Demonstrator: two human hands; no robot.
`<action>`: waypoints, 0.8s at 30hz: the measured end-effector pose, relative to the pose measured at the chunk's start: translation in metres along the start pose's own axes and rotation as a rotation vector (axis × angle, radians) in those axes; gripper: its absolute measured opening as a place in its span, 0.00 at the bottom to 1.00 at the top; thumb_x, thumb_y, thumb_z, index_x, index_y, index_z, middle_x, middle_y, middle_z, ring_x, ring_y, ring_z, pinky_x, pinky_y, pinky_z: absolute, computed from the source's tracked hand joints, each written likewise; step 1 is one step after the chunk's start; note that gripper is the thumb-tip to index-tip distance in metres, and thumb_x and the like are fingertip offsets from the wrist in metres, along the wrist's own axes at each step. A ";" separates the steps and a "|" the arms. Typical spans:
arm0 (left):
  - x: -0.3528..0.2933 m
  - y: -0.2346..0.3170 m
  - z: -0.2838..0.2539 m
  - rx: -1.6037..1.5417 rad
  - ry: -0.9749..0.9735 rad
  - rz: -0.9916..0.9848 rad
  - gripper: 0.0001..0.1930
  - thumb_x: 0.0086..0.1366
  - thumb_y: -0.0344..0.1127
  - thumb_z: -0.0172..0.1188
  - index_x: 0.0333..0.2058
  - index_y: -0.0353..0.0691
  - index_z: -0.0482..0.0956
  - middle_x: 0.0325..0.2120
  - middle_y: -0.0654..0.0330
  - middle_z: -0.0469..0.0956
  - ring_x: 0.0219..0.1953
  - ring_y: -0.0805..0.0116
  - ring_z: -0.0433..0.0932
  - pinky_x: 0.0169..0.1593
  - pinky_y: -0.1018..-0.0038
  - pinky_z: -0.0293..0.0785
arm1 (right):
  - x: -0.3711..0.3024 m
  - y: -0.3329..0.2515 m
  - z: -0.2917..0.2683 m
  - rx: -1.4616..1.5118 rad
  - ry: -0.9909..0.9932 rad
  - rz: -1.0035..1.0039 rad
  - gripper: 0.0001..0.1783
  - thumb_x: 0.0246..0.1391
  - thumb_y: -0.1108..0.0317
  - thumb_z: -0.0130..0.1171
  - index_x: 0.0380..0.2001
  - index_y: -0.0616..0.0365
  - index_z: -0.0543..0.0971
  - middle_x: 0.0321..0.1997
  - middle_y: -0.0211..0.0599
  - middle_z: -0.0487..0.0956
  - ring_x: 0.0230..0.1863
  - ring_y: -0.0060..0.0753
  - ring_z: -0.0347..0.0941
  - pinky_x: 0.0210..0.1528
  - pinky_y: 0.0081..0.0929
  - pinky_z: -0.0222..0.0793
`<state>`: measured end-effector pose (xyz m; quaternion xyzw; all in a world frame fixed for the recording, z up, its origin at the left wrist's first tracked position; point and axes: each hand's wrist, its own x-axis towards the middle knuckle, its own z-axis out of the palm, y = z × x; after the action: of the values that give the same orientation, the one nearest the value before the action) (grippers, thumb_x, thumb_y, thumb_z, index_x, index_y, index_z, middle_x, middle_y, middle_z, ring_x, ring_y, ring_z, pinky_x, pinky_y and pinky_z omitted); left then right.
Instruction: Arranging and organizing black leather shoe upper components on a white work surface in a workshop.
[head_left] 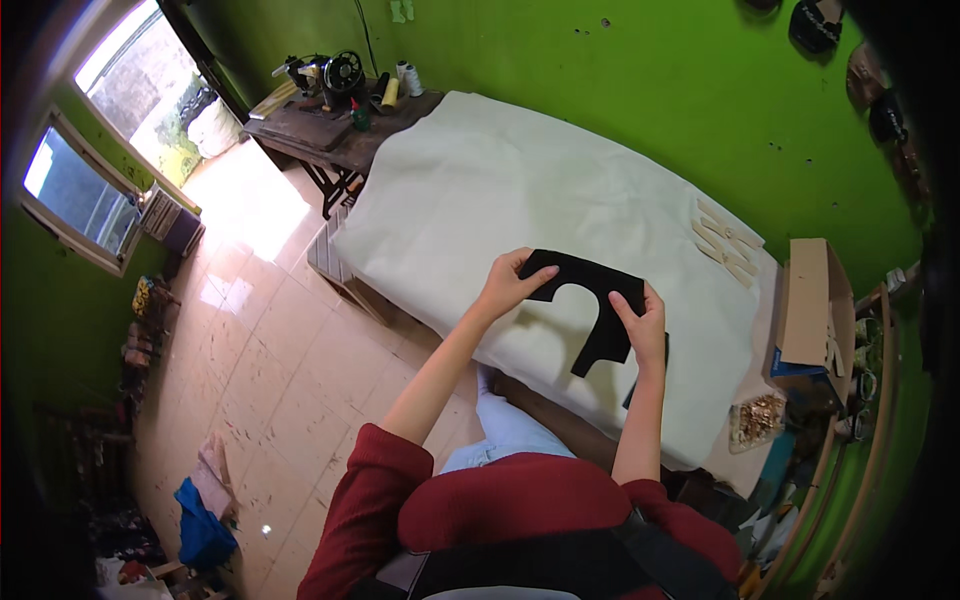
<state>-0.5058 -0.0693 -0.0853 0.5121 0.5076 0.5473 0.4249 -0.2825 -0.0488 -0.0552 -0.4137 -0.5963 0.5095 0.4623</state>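
A flat black cut-out piece, curved like a hook with a rounded opening on its inner side, is held up above a table spread with a large cream sheet. Its upper left corner is pinched between the thumb and fingers of my left hand. My right hand grips the upper right edge, thumb on the front face. Another dark piece shows partly behind my right wrist; most of it is hidden. The material could be leather or fabric; I cannot tell which.
Several pale cut strips lie on the sheet's far right. Beside them stand an open cardboard box and a clear bag of small coppery bits. A sewing machine sits on a dark wooden table at the back left.
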 end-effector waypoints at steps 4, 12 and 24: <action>0.063 -0.008 -0.052 0.066 -0.018 -0.037 0.12 0.57 0.36 0.62 0.36 0.33 0.78 0.26 0.62 0.79 0.27 0.79 0.74 0.33 0.79 0.72 | 0.053 0.031 0.047 0.050 0.008 0.071 0.11 0.49 0.69 0.62 0.34 0.65 0.78 0.31 0.29 0.79 0.31 0.16 0.72 0.35 0.16 0.68; 0.219 -0.064 -0.169 0.602 0.215 0.050 0.18 0.53 0.40 0.63 0.38 0.33 0.75 0.32 0.46 0.78 0.37 0.49 0.77 0.39 0.65 0.72 | 0.233 0.110 0.177 -0.211 0.193 -0.120 0.13 0.50 0.63 0.59 0.32 0.63 0.78 0.32 0.44 0.78 0.34 0.40 0.75 0.38 0.29 0.69; 0.212 -0.148 -0.218 0.712 0.201 0.009 0.19 0.63 0.40 0.51 0.50 0.40 0.66 0.44 0.48 0.73 0.44 0.48 0.73 0.45 0.62 0.70 | 0.247 0.166 0.222 -0.840 0.209 -0.178 0.18 0.51 0.59 0.54 0.37 0.63 0.76 0.42 0.41 0.76 0.47 0.42 0.69 0.47 0.39 0.60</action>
<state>-0.7544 0.1319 -0.1957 0.5739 0.7032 0.3857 0.1657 -0.5521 0.1624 -0.1993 -0.5620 -0.7350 0.1366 0.3539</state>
